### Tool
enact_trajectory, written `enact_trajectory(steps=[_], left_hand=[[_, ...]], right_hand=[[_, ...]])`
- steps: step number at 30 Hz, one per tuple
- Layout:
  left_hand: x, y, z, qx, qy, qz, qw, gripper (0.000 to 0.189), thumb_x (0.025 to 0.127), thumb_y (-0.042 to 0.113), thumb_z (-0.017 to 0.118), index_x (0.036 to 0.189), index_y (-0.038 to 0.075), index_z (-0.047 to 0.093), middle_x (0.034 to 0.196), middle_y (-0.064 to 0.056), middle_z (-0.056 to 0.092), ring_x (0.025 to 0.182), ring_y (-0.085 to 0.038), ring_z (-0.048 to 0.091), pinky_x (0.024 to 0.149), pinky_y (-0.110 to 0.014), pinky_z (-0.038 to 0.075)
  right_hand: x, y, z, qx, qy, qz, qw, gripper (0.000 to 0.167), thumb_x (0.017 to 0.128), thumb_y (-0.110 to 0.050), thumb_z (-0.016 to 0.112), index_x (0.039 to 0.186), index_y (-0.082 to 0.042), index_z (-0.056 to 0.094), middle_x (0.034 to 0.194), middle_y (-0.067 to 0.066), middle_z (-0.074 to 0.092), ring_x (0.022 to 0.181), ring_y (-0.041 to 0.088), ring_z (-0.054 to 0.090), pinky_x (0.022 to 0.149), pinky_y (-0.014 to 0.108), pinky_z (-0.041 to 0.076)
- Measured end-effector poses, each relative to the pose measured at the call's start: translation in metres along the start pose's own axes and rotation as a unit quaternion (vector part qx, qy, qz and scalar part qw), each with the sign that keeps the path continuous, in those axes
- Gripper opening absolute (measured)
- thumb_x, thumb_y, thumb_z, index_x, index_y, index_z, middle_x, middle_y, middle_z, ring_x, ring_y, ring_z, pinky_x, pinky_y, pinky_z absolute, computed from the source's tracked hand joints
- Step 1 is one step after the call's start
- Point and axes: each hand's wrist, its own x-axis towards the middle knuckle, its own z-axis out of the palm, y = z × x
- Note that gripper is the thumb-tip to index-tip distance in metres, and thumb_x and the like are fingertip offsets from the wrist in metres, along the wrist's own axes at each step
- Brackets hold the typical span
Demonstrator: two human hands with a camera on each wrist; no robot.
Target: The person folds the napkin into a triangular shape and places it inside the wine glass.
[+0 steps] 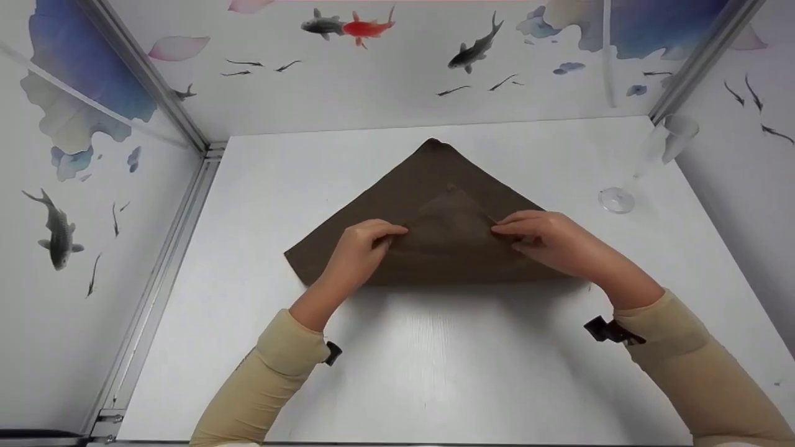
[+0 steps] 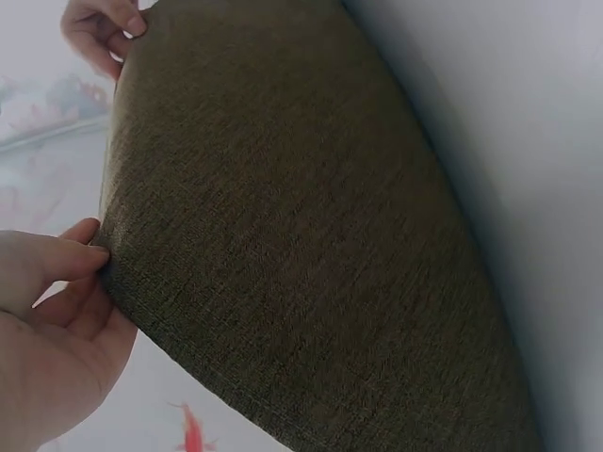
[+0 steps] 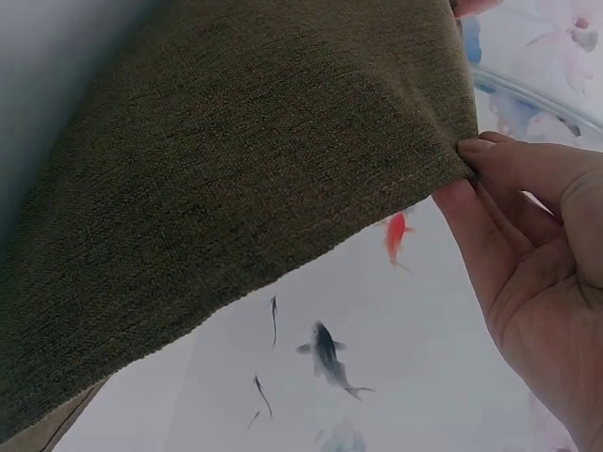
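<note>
A piece of dark brown woven cloth (image 1: 366, 217), folded to roughly a triangle with its point toward the back wall, lies on the white table. My left hand (image 1: 362, 251) pinches the left edge of its upper layer between thumb and fingers. On the other side, my right hand (image 1: 549, 239) pinches the right edge the same way. In the left wrist view the cloth (image 2: 301, 226) rises as a raised flap between both hands. The right wrist view shows the stitched edge of the cloth (image 3: 264, 160) sloping down from my thumb and fingers.
A clear stemmed glass (image 1: 680, 129) stands at the back right, its round foot (image 1: 617, 200) on the white tabletop (image 1: 422, 372). White panels printed with fish enclose the back (image 1: 397, 81) and sides, joined by metal rails (image 1: 155, 298).
</note>
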Motion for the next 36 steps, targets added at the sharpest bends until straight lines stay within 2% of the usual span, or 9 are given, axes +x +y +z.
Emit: enact_trajectory(steps=[6, 11, 14, 20, 25, 30, 36], left_hand=[[0.018, -0.014, 0.003, 0.005, 0.006, -0.021, 0.9997, 0.018, 0.091, -0.003, 0.065, 0.102, 0.006, 0.076, 0.104, -0.006, 0.071, 0.1, -0.019, 0.065, 0.086, -0.03, 0.051], [0.032, -0.023, 0.004, 0.004, 0.004, -0.048, 0.9989, 0.017, 0.09, -0.005, 0.064, 0.098, 0.005, 0.075, 0.101, -0.007, 0.071, 0.095, -0.02, 0.065, 0.083, -0.031, 0.051], [0.041, -0.028, 0.006, 0.012, -0.006, -0.071, 0.9974, 0.018, 0.09, -0.005, 0.064, 0.099, 0.005, 0.075, 0.102, -0.007, 0.071, 0.094, -0.02, 0.065, 0.083, -0.032, 0.051], [0.057, -0.035, 0.011, 0.034, -0.03, -0.113, 0.9926, 0.022, 0.094, -0.003, 0.06, 0.104, 0.008, 0.076, 0.109, -0.006, 0.07, 0.105, -0.021, 0.063, 0.09, -0.033, 0.049], [0.07, -0.038, 0.013, 0.054, -0.027, -0.138, 0.9886, 0.023, 0.094, -0.002, 0.06, 0.106, 0.009, 0.076, 0.11, -0.005, 0.07, 0.106, -0.022, 0.063, 0.092, -0.034, 0.048], [0.084, -0.043, 0.018, 0.067, -0.03, -0.156, 0.985, 0.027, 0.094, -0.003, 0.057, 0.109, 0.009, 0.076, 0.11, -0.005, 0.071, 0.107, -0.022, 0.063, 0.093, -0.034, 0.048], [0.096, -0.055, 0.026, 0.058, -0.026, -0.173, 0.9829, 0.027, 0.095, -0.004, 0.055, 0.109, 0.008, 0.075, 0.112, -0.007, 0.069, 0.107, -0.023, 0.062, 0.093, -0.034, 0.047]], right_hand=[[0.015, 0.014, 0.001, 0.02, 0.018, 0.03, 0.9992, 0.038, 0.079, 0.02, 0.066, 0.112, 0.002, 0.071, 0.106, 0.009, 0.069, 0.087, 0.023, 0.065, 0.07, 0.035, 0.053], [0.028, 0.027, 0.004, 0.037, 0.027, 0.083, 0.9955, 0.034, 0.079, 0.017, 0.067, 0.109, 0.002, 0.073, 0.1, 0.011, 0.07, 0.086, 0.023, 0.065, 0.072, 0.034, 0.053], [0.036, 0.036, 0.005, 0.051, 0.028, 0.125, 0.9904, 0.031, 0.081, 0.015, 0.067, 0.108, 0.002, 0.073, 0.102, 0.012, 0.071, 0.091, 0.025, 0.065, 0.077, 0.037, 0.052], [0.052, 0.051, 0.009, 0.071, 0.024, 0.19, 0.9789, 0.026, 0.087, 0.011, 0.063, 0.109, 0.001, 0.073, 0.107, 0.016, 0.069, 0.098, 0.029, 0.064, 0.083, 0.041, 0.05], [0.066, 0.059, 0.012, 0.066, 0.037, 0.242, 0.9675, 0.018, 0.091, -0.001, 0.066, 0.107, -0.002, 0.075, 0.106, 0.015, 0.07, 0.094, 0.025, 0.063, 0.078, 0.038, 0.05], [0.08, 0.068, 0.016, 0.053, 0.056, 0.27, 0.9597, 0.015, 0.091, -0.003, 0.067, 0.103, -0.003, 0.076, 0.105, 0.015, 0.07, 0.091, 0.026, 0.061, 0.076, 0.038, 0.049], [0.093, 0.08, 0.023, 0.056, 0.065, 0.297, 0.951, 0.017, 0.091, 0.002, 0.064, 0.103, -0.001, 0.075, 0.107, 0.016, 0.069, 0.098, 0.029, 0.061, 0.082, 0.044, 0.05]])
